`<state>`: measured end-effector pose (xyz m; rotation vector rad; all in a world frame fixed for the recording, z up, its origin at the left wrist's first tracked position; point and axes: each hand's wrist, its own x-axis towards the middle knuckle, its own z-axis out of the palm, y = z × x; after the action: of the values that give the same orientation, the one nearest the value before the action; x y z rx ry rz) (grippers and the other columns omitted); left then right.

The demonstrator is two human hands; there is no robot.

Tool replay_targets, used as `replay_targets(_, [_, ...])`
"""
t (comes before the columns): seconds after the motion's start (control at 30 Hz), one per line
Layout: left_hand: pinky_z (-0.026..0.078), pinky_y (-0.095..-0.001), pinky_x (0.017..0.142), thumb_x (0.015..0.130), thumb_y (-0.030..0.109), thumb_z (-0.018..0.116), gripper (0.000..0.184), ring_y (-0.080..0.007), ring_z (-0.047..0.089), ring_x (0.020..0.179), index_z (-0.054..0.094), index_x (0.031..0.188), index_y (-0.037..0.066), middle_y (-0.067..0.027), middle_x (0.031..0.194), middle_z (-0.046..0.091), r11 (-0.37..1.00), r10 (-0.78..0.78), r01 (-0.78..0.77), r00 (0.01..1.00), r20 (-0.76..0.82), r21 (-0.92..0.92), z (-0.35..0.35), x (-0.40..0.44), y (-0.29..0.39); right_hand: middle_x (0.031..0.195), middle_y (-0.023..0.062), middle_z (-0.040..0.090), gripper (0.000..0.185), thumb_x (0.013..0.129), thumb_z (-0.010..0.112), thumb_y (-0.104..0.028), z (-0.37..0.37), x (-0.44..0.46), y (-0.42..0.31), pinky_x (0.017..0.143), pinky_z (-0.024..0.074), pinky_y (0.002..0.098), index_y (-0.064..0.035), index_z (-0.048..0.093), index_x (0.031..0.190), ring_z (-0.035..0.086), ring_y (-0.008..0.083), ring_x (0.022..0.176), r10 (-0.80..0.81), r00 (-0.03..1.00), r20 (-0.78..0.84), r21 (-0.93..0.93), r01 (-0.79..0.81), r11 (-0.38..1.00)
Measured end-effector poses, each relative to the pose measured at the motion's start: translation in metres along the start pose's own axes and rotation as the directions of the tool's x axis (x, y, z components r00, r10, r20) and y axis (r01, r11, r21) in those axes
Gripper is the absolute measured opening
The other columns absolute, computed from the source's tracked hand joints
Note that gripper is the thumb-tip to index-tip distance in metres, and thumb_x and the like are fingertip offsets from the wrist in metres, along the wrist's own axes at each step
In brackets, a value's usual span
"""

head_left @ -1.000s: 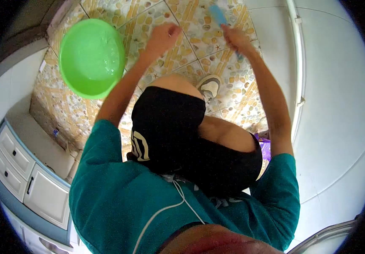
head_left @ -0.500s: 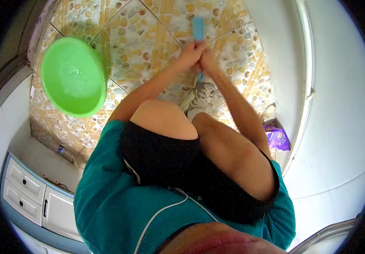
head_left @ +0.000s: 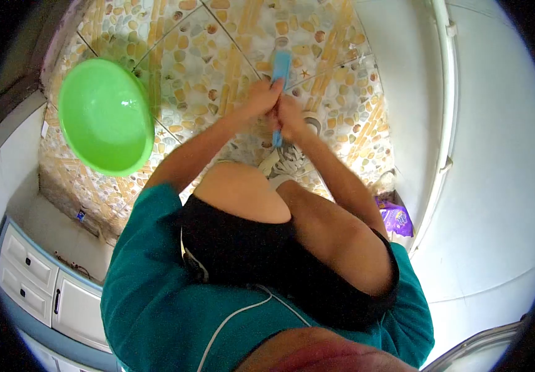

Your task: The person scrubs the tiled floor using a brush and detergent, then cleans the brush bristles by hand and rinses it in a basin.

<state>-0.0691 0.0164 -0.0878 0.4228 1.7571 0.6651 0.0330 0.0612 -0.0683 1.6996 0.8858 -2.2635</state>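
Head camera: nearest me are my teal short-sleeved shirt [head_left: 143, 279] and black shorts [head_left: 242, 248]. Just past my right knee, a shiny purple printed packet [head_left: 396, 219] lies at the foot of the white wall [head_left: 497, 173]. Ahead, my grey-and-white shoe [head_left: 289, 162] rests on the glossy floor tiles [head_left: 187, 43], printed with shells and pebbles.

Just beyond the shoe, my right hand [head_left: 290, 118] is curled around the narrower near part of a long, flat, light-blue tool [head_left: 281, 64]. My left hand [head_left: 262, 99] is close against it, slightly farther out, with its fingers at the tool just below the broad end. Blur keeps me from telling whether those left fingers grip or only press.

The tool's long axis runs away from me, leaning a little right at the far end; its narrow tip points back at my shoe. So my left hand is nearer the broad end, my right nearer the tip.

Off to my left, well apart from both hands, stands a round bright-green plastic basin [head_left: 132, 159]; my left hand is the nearer one.
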Motion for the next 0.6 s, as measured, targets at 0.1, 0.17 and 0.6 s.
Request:
replay_targets(0.1, [0.047,-0.0445,0.063,0.089,0.056,0.04,0.062,-0.0293,0.062,0.066,0.061,0.078,-0.001,-0.0172,0.069,0.062,0.999,-0.047,0.047,0.999,0.007,0.019,0.004,-0.001,-0.035,0.051,-0.0018,0.038,0.044,0.096,0.038,-0.046,0.011,0.003,0.024,0.036,0.0233,0.0262,-0.0125,0.044,0.068,0.033,0.0104,0.039,-0.057,0.991,0.12,0.032,0.054,0.998])
replay_targets(0.17, [0.048,-0.0428,0.062,0.089,0.056,0.042,0.061,-0.0283,0.063,0.066,0.062,0.077,0.0,-0.0163,0.067,0.062,0.998,-0.047,0.041,0.989,-0.142,-0.047,0.006,0.015,-0.022,0.049,-0.0026,0.035,0.042,0.095,0.041,-0.045,0.002,0.01,0.008,0.036,0.0223,0.0258,-0.0128,0.044,0.069,0.032,0.0098,0.039,-0.034,0.993,0.117,0.027,0.031,0.999])
replay_targets(0.6, [0.04,-0.0292,0.041,0.094,0.042,0.046,0.051,-0.0149,0.053,0.045,0.061,0.077,-0.003,-0.008,0.059,0.058,0.924,-0.15,0.105,0.984,-0.097,-0.367,-0.012,-0.036,-0.014,0.066,-0.0032,0.042,0.028,0.097,0.04,-0.04,-0.01,0.012,0.073,0.045,0.0306,0.0221,-0.0128,0.041,0.09,0.034,0.0081,0.047,-0.321,0.881,0.347,-0.216,0.408,0.887])
